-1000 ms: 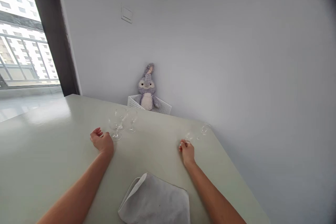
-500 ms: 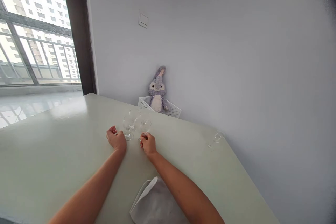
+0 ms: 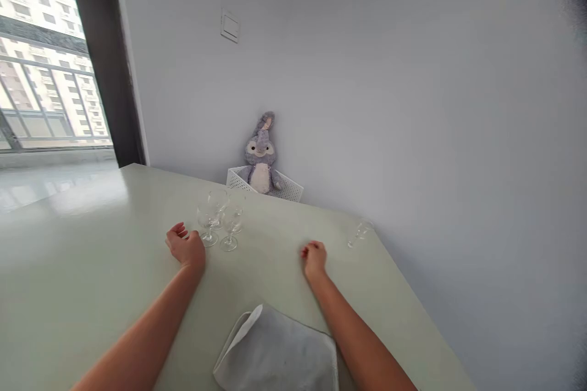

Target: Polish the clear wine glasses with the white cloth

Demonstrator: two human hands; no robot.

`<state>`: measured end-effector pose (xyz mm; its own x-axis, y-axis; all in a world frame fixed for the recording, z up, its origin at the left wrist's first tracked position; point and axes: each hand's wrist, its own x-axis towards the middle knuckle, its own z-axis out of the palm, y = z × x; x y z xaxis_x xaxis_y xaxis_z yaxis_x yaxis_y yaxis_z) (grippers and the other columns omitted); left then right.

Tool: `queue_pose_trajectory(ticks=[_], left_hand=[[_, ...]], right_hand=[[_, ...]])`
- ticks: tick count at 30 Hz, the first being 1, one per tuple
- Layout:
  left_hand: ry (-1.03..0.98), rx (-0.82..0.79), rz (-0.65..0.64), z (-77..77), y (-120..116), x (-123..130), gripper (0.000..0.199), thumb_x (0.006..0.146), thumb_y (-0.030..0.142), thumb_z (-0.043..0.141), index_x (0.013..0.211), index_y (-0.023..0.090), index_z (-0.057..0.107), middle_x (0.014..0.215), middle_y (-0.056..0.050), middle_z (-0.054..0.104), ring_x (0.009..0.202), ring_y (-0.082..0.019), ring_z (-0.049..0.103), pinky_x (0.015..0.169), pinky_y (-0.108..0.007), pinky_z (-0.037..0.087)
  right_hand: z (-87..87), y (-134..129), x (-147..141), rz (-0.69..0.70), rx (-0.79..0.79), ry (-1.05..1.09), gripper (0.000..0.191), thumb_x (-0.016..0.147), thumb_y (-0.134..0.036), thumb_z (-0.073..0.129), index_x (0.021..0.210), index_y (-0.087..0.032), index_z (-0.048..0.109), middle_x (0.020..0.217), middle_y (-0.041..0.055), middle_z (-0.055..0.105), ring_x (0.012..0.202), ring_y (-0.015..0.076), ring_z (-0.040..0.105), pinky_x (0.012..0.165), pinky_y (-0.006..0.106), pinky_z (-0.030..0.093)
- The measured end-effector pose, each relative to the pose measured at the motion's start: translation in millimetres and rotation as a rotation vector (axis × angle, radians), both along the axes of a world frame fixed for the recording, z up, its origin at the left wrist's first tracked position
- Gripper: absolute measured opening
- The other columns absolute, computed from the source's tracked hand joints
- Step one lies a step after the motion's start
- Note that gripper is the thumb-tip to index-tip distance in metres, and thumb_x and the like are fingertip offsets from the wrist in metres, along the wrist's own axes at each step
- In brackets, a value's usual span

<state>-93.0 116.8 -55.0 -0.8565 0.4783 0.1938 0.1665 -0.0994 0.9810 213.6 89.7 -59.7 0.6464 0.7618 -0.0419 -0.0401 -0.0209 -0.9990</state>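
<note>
Several clear stemmed glasses stand upright in a close group on the pale green table. Just left of them my left hand rests on its side, fingers loosely curled and apart, holding nothing. My right hand is over the table between the group and some glassware at the right; its fingers are curled in, slightly blurred, with nothing seen in them. That clear glassware lies near the table's right corner, its outline hard to make out.
A folded grey cloth lies at the near edge beside my right forearm. Behind the table's far edge, a plush rabbit sits in a white perforated basket against the wall. A window is at the left.
My right hand has let go of the front glass and moved right, away from the group. That glass now stands with the others. The view has shifted a little to the right.
</note>
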Motion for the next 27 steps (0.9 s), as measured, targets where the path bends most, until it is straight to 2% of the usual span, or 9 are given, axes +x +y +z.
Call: queue_pose_trajectory(ticks=[3,6,9,12,15,17,22,27], left_hand=[[0.038,0.01,0.017,-0.8,1,0,0.037,0.059,0.011,0.051,0.094,0.019,0.05,0.084,0.0,0.044,0.072,-0.012,0.045,0.077,-0.032,0.038],[0.045,0.007,0.01,-0.6,1,0,0.037,0.059,0.011,0.05,0.095,0.019,0.049,0.086,0.0,0.043,0.072,-0.012,0.045,0.076,-0.032,0.038],[0.051,-0.001,0.008,0.0,1,-1,0.037,0.06,0.01,0.05,0.095,0.019,0.049,0.086,0.0,0.043,0.073,-0.012,0.045,0.075,-0.031,0.039],[0.031,-0.007,-0.001,0.9,1,0,0.036,0.06,0.01,0.05,0.095,0.019,0.048,0.087,0.0,0.043,0.075,-0.012,0.045,0.075,-0.03,0.039],[0.008,-0.009,-0.003,1.8,0,1,0.036,0.06,0.009,0.05,0.095,0.019,0.048,0.088,0.0,0.043,0.075,-0.012,0.046,0.073,-0.029,0.039],[0.003,-0.011,-0.004,2.0,-1,2,0.036,0.061,0.01,0.05,0.095,0.02,0.048,0.089,0.0,0.043,0.073,-0.011,0.046,0.072,-0.029,0.039],[-0.028,-0.009,0.004,0.8,0,3,0.035,0.06,0.009,0.05,0.094,0.02,0.048,0.086,0.0,0.043,0.072,-0.011,0.046,0.074,-0.029,0.038],[-0.073,0.01,0.047,2.6,0,-7,0.034,0.063,0.01,0.05,0.096,0.019,0.046,0.085,0.0,0.043,0.073,-0.011,0.045,0.072,-0.029,0.039]], right_hand=[[5.2,-5,73,-0.239,-0.012,0.003,0.017,0.064,-0.017,0.046,0.079,-0.022,0.04,0.053,-0.0085,0.038,0.037,0.0058,0.038,0.034,0.017,0.034],[12.4,-6,122,-0.339,-0.001,-0.011,0.026,0.063,-0.021,0.051,0.086,-0.023,0.041,0.063,-0.0066,0.044,0.04,0.0052,0.041,0.037,0.018,0.037],[16.2,0,143,-0.306,0.007,-0.017,0.036,0.058,-0.024,0.059,0.09,-0.022,0.044,0.071,-0.0049,0.05,0.045,0.0057,0.047,0.041,0.019,0.041],[15.8,8,143,-0.249,0.008,-0.025,0.033,0.056,-0.03,0.062,0.084,-0.018,0.049,0.067,-0.0042,0.052,0.045,0.0064,0.046,0.04,0.019,0.04],[13.6,13,122,-0.203,0.021,-0.042,0.03,0.057,-0.036,0.062,0.077,-0.017,0.05,0.06,-0.0042,0.051,0.042,0.0063,0.042,0.037,0.019,0.036],[12.2,11,95,-0.122,0.039,-0.05,0.031,0.057,-0.038,0.062,0.077,-0.017,0.051,0.058,-0.004,0.052,0.041,0.0066,0.041,0.038,0.02,0.035],[9.3,-8,-12,0.252,0.061,-0.028,0.032,0.059,-0.035,0.062,0.083,-0.014,0.057,0.066,-0.0001,0.06,0.042,0.0062,0.043,0.041,0.021,0.037],[9.9,-36,-120,0.631,0.02,0.033,0.031,0.058,-0.034,0.063,0.082,-0.014,0.061,0.072,0.0031,0.064,0.044,0.0077,0.048,0.041,0.021,0.04]])
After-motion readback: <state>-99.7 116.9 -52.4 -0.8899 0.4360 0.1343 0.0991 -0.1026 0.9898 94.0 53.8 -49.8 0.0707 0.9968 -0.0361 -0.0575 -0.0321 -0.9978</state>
